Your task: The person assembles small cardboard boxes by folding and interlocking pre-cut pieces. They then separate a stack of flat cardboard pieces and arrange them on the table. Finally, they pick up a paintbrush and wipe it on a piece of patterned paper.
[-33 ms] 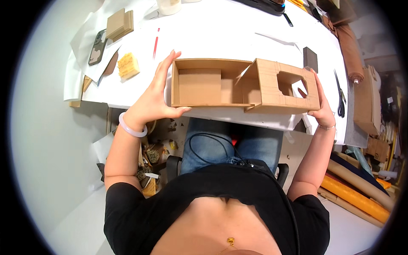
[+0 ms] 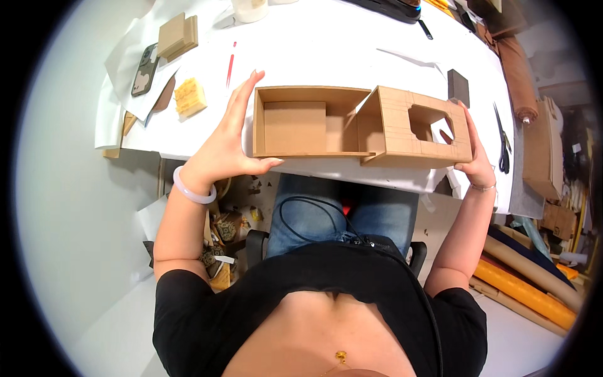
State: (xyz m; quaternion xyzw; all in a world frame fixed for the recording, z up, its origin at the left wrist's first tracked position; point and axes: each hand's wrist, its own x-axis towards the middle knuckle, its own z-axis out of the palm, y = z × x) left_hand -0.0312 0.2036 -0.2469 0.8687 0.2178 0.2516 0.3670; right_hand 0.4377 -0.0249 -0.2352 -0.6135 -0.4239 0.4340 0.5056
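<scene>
A brown board box (image 2: pixel 295 129) is held between my two hands at the table's near edge. Its left part is an open-topped tray; a sleeve-like cover (image 2: pixel 396 107) with a shaped window cut through it encloses the right part. Faint drawn lines cross the cover. My left hand (image 2: pixel 229 141) spans the tray's left end, thumb along the near wall and fingers extended up past the far corner. At the opposite end, my right hand (image 2: pixel 475 151) grips the cover, fingers along its outer side and thumb at the near corner.
On the white-covered table (image 2: pixel 314 53) are a yellow sponge-like block (image 2: pixel 190 97), a red pen-like tool (image 2: pixel 230 69), a phone (image 2: pixel 144 69), stacked boards (image 2: pixel 177 36), a dark grey block (image 2: pixel 458 88) and scissors (image 2: pixel 503 141). Material rolls (image 2: pixel 524 276) lie at lower right.
The fingers of my left hand have straightened and shifted slightly away from the far corner. The box and my right hand look nearly unchanged.
</scene>
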